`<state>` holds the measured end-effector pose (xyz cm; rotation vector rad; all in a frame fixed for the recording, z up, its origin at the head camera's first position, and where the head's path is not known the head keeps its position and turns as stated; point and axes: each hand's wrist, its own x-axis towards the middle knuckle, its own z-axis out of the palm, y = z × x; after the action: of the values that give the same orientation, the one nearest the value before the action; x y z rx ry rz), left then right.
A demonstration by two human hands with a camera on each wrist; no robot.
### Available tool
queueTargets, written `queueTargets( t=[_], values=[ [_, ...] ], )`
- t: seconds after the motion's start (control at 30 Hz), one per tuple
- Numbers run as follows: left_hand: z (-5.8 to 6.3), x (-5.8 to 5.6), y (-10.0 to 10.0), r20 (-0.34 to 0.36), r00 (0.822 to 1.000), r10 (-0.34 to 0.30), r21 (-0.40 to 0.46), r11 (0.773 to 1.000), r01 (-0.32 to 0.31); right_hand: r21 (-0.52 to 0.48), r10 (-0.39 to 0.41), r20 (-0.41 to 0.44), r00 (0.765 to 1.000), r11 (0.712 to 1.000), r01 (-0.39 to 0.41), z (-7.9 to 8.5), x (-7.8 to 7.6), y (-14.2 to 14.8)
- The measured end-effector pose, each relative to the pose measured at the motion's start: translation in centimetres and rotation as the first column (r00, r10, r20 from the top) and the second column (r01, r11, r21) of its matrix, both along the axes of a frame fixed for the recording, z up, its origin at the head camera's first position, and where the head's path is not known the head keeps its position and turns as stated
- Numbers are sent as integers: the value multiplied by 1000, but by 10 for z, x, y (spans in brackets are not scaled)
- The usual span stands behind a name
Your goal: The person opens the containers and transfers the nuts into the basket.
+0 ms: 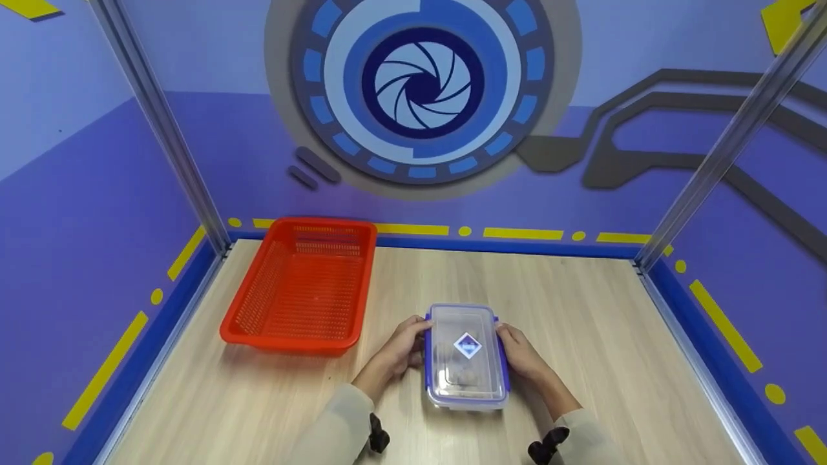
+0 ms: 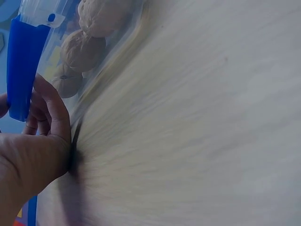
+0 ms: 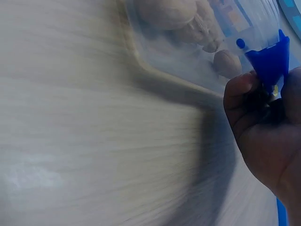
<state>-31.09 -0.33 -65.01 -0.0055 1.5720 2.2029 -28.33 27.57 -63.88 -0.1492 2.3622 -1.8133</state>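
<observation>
A clear lidded food container (image 1: 455,381) with purple-blue side clips and a diamond-shaped label lies lengthwise on the table, between both hands. At its left side, my left hand (image 1: 402,349) pinches a blue clip (image 2: 24,66) between thumb and fingers. My right hand (image 1: 524,354) has its thumb and fingers on the matching clip (image 3: 269,63) at the right side. Through the clear wall show several round, tan, wrinkled things (image 2: 83,51) that look like walnuts. The lid is on top of the container.
A red perforated plastic basket (image 1: 310,297) stands to the left on the wooden table (image 1: 549,290). Blue-purple printed panels (image 1: 207,148) enclose the back and sides, with metal posts (image 1: 161,123) at the corners. Dark straps (image 1: 380,434) sit at the sleeve cuffs.
</observation>
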Motion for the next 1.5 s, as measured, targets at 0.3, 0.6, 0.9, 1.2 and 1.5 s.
queueTargets(
  t=[0.3, 0.6, 0.9, 1.2, 1.5],
  values=[
    [-1, 0, 2, 8, 1000, 2, -5, 1000, -2, 10, -13, -49, 999, 1000, 13, -5, 0, 1],
    [-2, 3, 2, 31, 1000, -2, -16, 1000, 2, 21, -41, -35, 999, 999, 42, -8, 6, 1],
    [-1, 1, 2, 18, 1000, 8, -9, 1000, -7, 0, 34, -17, 999, 999, -34, 1, 2, 3],
    [-3, 0, 3, 5, 1000, 15, -35, 999, -14, 31, 16, -9, 1000, 999, -15, 8, 4, 1],
    [-1, -1, 2, 16, 1000, 15, -37, 999, -14, 80, -1, -36, 999, 997, 4, 7, 2, -1]
  ],
)
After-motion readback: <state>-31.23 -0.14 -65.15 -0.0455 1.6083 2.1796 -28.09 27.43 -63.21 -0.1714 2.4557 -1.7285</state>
